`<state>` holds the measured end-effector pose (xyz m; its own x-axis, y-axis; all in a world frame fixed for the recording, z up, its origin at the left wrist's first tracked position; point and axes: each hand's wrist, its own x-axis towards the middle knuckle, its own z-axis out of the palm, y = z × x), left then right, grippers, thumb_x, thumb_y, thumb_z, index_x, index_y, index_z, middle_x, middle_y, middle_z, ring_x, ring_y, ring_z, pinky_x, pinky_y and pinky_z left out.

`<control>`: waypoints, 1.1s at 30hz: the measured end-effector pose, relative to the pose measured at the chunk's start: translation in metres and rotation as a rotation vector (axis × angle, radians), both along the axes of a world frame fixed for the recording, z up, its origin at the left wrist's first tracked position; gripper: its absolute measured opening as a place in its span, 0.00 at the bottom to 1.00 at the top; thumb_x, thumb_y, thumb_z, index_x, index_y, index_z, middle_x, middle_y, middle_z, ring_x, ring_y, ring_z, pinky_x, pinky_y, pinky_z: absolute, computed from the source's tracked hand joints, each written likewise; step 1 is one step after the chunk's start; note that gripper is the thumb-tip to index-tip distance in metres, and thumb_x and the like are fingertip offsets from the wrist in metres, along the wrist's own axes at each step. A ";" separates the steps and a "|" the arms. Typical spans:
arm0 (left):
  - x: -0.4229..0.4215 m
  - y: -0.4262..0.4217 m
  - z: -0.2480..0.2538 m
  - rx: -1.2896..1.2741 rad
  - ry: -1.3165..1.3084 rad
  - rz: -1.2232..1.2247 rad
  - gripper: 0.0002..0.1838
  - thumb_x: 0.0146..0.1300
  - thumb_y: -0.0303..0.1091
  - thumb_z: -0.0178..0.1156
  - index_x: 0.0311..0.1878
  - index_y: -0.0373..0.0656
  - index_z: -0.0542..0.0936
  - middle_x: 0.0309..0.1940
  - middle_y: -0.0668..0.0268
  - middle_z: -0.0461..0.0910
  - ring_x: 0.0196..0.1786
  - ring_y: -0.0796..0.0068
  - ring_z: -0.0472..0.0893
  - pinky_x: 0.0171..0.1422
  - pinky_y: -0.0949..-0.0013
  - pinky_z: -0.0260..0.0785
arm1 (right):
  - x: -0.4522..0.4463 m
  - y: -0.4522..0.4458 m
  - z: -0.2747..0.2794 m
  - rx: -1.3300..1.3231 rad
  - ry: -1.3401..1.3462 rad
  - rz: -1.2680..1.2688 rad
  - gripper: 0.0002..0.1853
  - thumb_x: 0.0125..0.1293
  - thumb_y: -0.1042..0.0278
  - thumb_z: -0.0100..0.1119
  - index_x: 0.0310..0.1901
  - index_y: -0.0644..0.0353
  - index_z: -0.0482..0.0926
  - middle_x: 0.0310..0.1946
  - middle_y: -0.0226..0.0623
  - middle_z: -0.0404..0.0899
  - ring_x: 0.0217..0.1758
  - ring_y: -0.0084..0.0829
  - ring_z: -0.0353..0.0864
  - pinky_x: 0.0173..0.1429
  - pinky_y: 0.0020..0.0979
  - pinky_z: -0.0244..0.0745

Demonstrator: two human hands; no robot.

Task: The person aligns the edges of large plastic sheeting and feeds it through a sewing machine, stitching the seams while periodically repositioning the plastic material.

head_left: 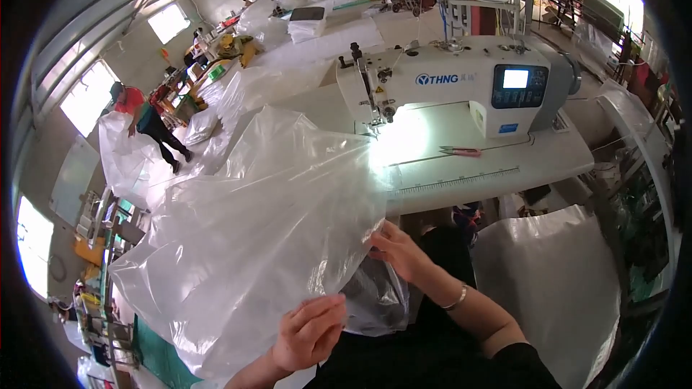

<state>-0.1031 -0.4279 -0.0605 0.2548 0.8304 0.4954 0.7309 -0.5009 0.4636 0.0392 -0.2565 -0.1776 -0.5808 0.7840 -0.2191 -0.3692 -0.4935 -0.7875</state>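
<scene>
Right hand point(398, 251) pinches clear plastic point(259, 216) — bag or sheet, unclear; left hand point(310, 333) beside it — grip unclear.

The sewing machine point(440, 61) carried the brand name "THNG" point(442, 79) in blue capitals along its arm, led by a round blue mark point(422, 80) with what looked like a Y inside. Two paler characters followed, too faint to make out. A yellow warning triangle point(380, 89) stood on the machine's head, above the needle. On the control panel point(536, 88), the screen point(515, 78) glowed white (no figures could be read in the glare), and the keys' markings were too small to read. A blue label point(508, 129) below bore illegible lettering. The ruler point(458, 181) along the table point(553, 153) showed tick marks with unreadable numbers.
</scene>
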 end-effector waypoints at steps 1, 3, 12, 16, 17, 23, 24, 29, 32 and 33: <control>0.001 0.006 0.003 0.000 0.009 0.002 0.20 0.47 0.21 0.65 0.46 0.37 0.76 0.48 0.56 0.77 0.44 0.57 0.80 0.45 0.63 0.75 | -0.011 -0.001 -0.012 -0.071 0.101 0.005 0.10 0.65 0.61 0.57 0.41 0.59 0.76 0.37 0.30 0.78 0.40 0.20 0.74 0.46 0.24 0.69; 0.005 0.022 0.001 -0.097 0.178 0.090 0.25 0.48 0.27 0.67 0.52 0.38 0.73 0.54 0.56 0.72 0.54 0.57 0.75 0.53 0.59 0.70 | -0.014 -0.013 -0.025 -0.139 0.210 0.008 0.12 0.65 0.61 0.58 0.45 0.58 0.75 0.41 0.30 0.76 0.44 0.20 0.73 0.47 0.25 0.68; 0.006 0.015 -0.084 -0.105 0.580 0.153 0.24 0.52 0.31 0.58 0.56 0.44 0.74 0.45 0.64 0.72 0.46 0.65 0.75 0.45 0.61 0.69 | 0.057 -0.062 -0.035 0.686 -0.288 0.135 0.08 0.58 0.71 0.64 0.36 0.64 0.78 0.29 0.34 0.79 0.35 0.21 0.77 0.39 0.28 0.73; 0.016 0.020 -0.080 -0.165 0.538 0.089 0.26 0.50 0.28 0.54 0.57 0.45 0.73 0.35 0.68 0.72 0.37 0.68 0.75 0.38 0.63 0.70 | 0.049 -0.019 -0.074 0.686 -0.562 -0.429 0.17 0.58 0.66 0.64 0.47 0.66 0.76 0.39 0.39 0.80 0.38 0.24 0.77 0.39 0.27 0.72; 0.020 0.022 -0.079 -0.167 0.543 0.087 0.26 0.50 0.28 0.54 0.57 0.45 0.73 0.35 0.68 0.72 0.37 0.68 0.75 0.38 0.63 0.70 | 0.034 -0.006 -0.103 0.534 -0.389 -0.368 0.16 0.61 0.64 0.61 0.46 0.66 0.76 0.39 0.37 0.79 0.38 0.23 0.76 0.40 0.26 0.71; 0.026 0.020 -0.084 -0.334 0.695 0.031 0.26 0.51 0.26 0.54 0.57 0.47 0.74 0.38 0.63 0.73 0.41 0.64 0.75 0.42 0.64 0.71 | 0.019 -0.009 -0.103 -0.074 0.120 0.045 0.15 0.70 0.59 0.49 0.46 0.63 0.75 0.37 0.28 0.77 0.37 0.18 0.74 0.42 0.23 0.69; 0.026 0.019 -0.085 -0.378 0.698 0.018 0.26 0.51 0.26 0.54 0.57 0.48 0.74 0.39 0.63 0.73 0.42 0.65 0.75 0.42 0.64 0.72 | 0.016 -0.015 -0.101 -0.130 0.174 -0.016 0.14 0.71 0.59 0.47 0.47 0.61 0.75 0.36 0.27 0.76 0.37 0.17 0.74 0.41 0.23 0.69; 0.026 0.023 -0.085 -0.482 0.741 -0.024 0.24 0.54 0.27 0.54 0.58 0.48 0.73 0.41 0.63 0.74 0.44 0.65 0.76 0.46 0.62 0.72 | 0.018 -0.025 -0.075 -0.143 0.227 -0.086 0.12 0.69 0.63 0.50 0.46 0.62 0.76 0.36 0.29 0.78 0.38 0.19 0.76 0.44 0.23 0.71; 0.019 0.040 -0.081 -0.631 0.497 -0.100 0.22 0.58 0.29 0.52 0.58 0.48 0.73 0.45 0.65 0.75 0.45 0.65 0.76 0.48 0.64 0.71 | 0.014 -0.022 -0.073 -0.084 0.103 -0.033 0.11 0.68 0.64 0.53 0.44 0.63 0.77 0.34 0.29 0.78 0.35 0.18 0.76 0.40 0.22 0.71; 0.016 0.065 -0.067 -0.786 0.340 -0.231 0.20 0.60 0.30 0.52 0.57 0.47 0.74 0.47 0.63 0.75 0.46 0.63 0.77 0.51 0.64 0.70 | 0.012 -0.021 -0.073 -0.083 0.079 0.008 0.11 0.67 0.64 0.55 0.43 0.64 0.77 0.33 0.28 0.78 0.33 0.18 0.75 0.38 0.21 0.71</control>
<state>-0.0867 -0.3627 -0.1271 0.4878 0.8082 -0.3299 0.8119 -0.2812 0.5115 0.0512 -0.2776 -0.2511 -0.6049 0.7606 -0.2358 -0.4247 -0.5586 -0.7124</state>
